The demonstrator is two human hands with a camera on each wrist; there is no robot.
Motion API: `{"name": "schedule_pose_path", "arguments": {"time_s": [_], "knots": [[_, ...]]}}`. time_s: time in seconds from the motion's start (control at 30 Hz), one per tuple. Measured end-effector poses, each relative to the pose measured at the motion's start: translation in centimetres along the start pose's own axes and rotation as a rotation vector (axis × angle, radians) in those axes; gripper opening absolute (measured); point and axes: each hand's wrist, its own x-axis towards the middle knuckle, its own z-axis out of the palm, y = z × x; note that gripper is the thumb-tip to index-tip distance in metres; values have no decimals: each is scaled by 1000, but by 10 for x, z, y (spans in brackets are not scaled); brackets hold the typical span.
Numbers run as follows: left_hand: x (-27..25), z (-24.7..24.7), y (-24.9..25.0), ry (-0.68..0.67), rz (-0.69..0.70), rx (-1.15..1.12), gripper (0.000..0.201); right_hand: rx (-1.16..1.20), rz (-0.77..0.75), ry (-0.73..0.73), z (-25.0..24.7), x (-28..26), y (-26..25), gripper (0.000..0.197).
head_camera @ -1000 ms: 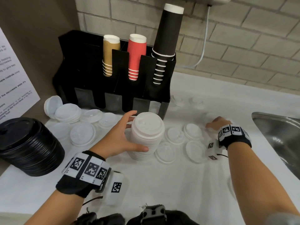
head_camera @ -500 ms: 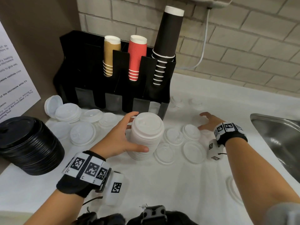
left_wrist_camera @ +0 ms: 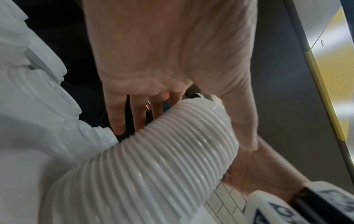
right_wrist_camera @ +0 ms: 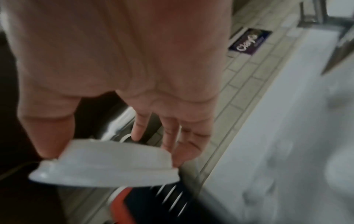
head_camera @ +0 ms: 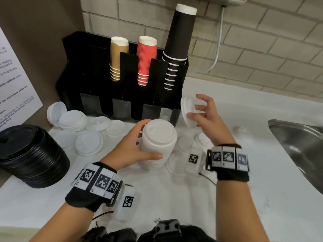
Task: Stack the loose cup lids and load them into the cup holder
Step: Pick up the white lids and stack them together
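A tall stack of white lids (head_camera: pixel 158 144) (left_wrist_camera: pixel 153 163) stands on the white counter, and my left hand (head_camera: pixel 138 145) grips it round its side with thumb in front and fingers behind. My right hand (head_camera: pixel 201 112) holds a single white lid (head_camera: pixel 187 110) (right_wrist_camera: pixel 109 165) in the air, tilted on edge, just right of the black cup holder (head_camera: pixel 97 70). The holder carries stacks of tan, red and black cups; its front slots look dark. Loose white lids (head_camera: pixel 89 143) lie scattered on the counter to both sides.
A big stack of black lids (head_camera: pixel 29 154) sits at the left front. A steel sink (head_camera: pixel 300 147) lies at the right edge. A brick wall and a white cable run behind. A printed notice leans at far left.
My right hand has lifted a white lid off the counter and carried it up and to the left, toward the stack. My left hand has stayed on the stack.
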Motion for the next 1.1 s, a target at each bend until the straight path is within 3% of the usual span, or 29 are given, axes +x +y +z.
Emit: {"name": "schedule_pose_path", "arguments": {"time_s": [0.13,0.47,1.1], "knots": [[0,2,-3,26,4,-13,86,135,-87,-20,31,-26,-8,43],[4,2,-2,36,5,2,74,-134,-232,-96,45,-41,-18,37],[8,5,-5,57,45,4,77,-304,-205,-255,55,-43,-17,33]]}}
